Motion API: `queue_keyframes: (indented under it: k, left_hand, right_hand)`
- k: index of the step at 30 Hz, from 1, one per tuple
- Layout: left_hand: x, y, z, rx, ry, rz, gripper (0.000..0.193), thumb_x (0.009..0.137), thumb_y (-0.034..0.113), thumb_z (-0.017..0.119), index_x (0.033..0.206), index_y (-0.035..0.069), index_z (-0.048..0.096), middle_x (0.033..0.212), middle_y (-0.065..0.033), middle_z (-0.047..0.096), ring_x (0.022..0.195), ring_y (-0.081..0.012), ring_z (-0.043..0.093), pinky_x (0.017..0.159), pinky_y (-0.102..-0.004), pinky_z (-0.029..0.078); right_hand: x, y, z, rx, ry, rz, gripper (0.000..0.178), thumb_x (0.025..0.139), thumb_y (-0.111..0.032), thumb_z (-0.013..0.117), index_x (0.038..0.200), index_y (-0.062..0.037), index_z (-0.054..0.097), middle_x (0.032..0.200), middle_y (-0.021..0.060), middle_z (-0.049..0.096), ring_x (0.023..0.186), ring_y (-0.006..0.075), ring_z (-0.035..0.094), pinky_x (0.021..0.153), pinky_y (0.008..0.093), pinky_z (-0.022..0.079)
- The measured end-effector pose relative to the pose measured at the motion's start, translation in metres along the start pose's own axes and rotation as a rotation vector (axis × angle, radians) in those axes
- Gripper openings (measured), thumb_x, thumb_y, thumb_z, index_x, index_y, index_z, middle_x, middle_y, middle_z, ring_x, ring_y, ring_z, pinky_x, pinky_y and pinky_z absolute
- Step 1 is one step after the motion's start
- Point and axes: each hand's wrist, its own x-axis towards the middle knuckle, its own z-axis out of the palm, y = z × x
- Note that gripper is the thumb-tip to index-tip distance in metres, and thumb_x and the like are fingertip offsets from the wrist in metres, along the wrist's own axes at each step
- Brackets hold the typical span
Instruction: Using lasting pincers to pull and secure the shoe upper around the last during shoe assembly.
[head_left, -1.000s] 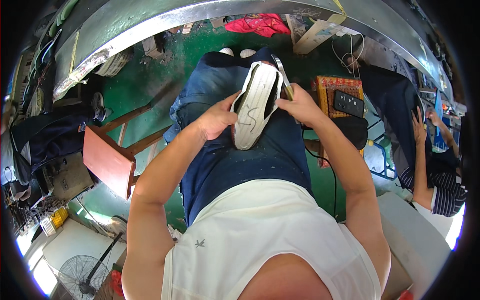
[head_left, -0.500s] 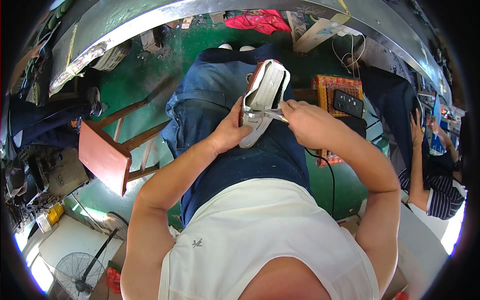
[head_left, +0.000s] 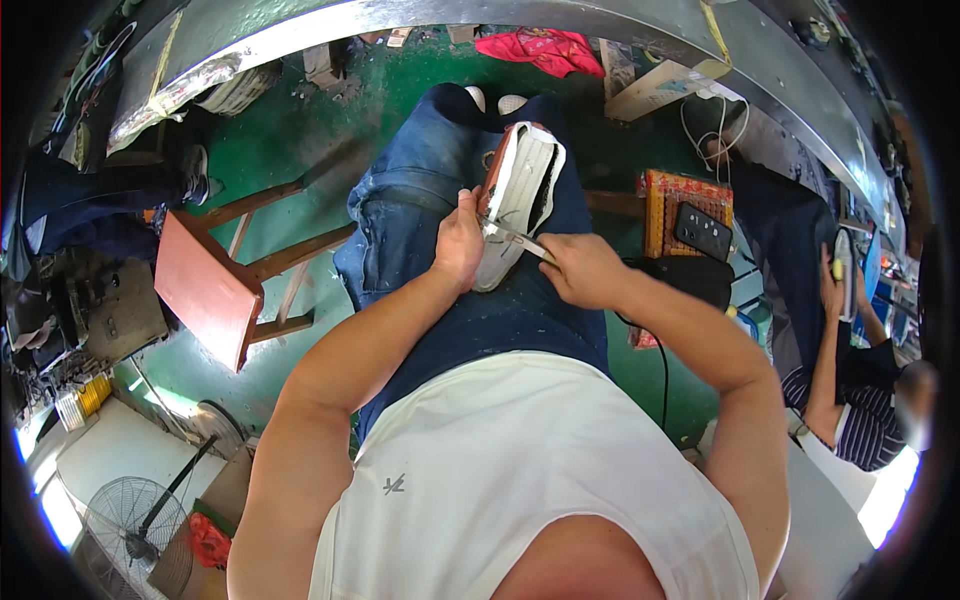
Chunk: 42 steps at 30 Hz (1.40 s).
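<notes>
A shoe upper [head_left: 529,180] lies bottom up across my thighs, its brown leather side to the left and its pale underside facing me. My left hand [head_left: 461,240] is closed around its left edge near the heel end, thumb pointing up. In my right hand [head_left: 583,268] are metal pincers [head_left: 522,239], gripped by the handles. Their jaws meet the left rim of the shoe close to my left fingers; whether they bite the edge is too small to tell. A dark gap runs along the shoe's right edge.
A wooden stool [head_left: 208,288] stands on the left. To the right, a black phone [head_left: 703,232] lies on an orange beaded seat [head_left: 660,215]. Beyond my knees runs a metal bench edge [head_left: 420,20]. A co-worker [head_left: 850,400] sits at far right; a fan [head_left: 135,530] stands at lower left.
The pincers have swung so their handles point lower right, and my right hand has come down and left. My left hand has shifted slightly left, its thumb now raised.
</notes>
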Motion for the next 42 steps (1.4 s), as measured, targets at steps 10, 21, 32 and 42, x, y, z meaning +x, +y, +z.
queue_keyframes:
  k: [10,21,32,42]
  left_hand:
    - [0.004,-0.005,-0.008,0.590,-0.011,0.586,0.047,0.109,0.028,0.037,0.136,-0.006,0.056,0.126,-0.0272,0.065,0.116,-0.0369,0.065,0.099,-0.0370,0.050]
    - [0.001,0.018,-0.012,0.942,-0.144,0.896,0.051,0.102,0.018,0.051,0.152,0.008,0.041,0.150,-0.0288,0.043,0.115,-0.0465,0.061,0.098,-0.0446,0.053]
    - [0.008,0.041,-0.010,1.248,-0.372,0.748,0.060,0.102,0.023,0.049,0.158,0.026,0.028,0.154,-0.0348,0.031,0.101,-0.0500,0.065,0.091,-0.0495,0.056]
    - [0.009,0.049,-0.013,1.278,-0.446,0.731,0.058,0.102,0.023,0.053,0.156,0.024,0.033,0.152,-0.0337,0.033,0.100,-0.0495,0.066,0.092,-0.0488,0.056]
  right_hand:
    - [-0.017,0.002,-0.035,-0.076,0.067,0.137,0.060,0.089,-0.007,0.065,0.143,0.0073,0.044,0.126,0.0319,0.056,0.117,0.0441,0.057,0.104,0.0454,0.046]
    - [0.003,0.060,0.021,-0.129,0.522,0.025,0.032,0.085,-0.010,0.070,0.114,-0.0047,0.057,0.103,0.0160,0.066,0.097,0.0372,0.065,0.077,0.0467,0.054]
    - [-0.020,0.042,-0.058,0.318,-0.076,0.386,0.029,0.098,-0.024,0.061,0.111,0.0025,0.059,0.090,0.0225,0.066,0.086,0.0403,0.066,0.077,0.0445,0.049]
    - [0.011,0.036,-0.050,0.563,0.266,0.380,0.038,0.106,-0.034,0.047,0.104,0.0028,0.056,0.079,0.0156,0.066,0.072,0.0289,0.066,0.069,0.0410,0.051]
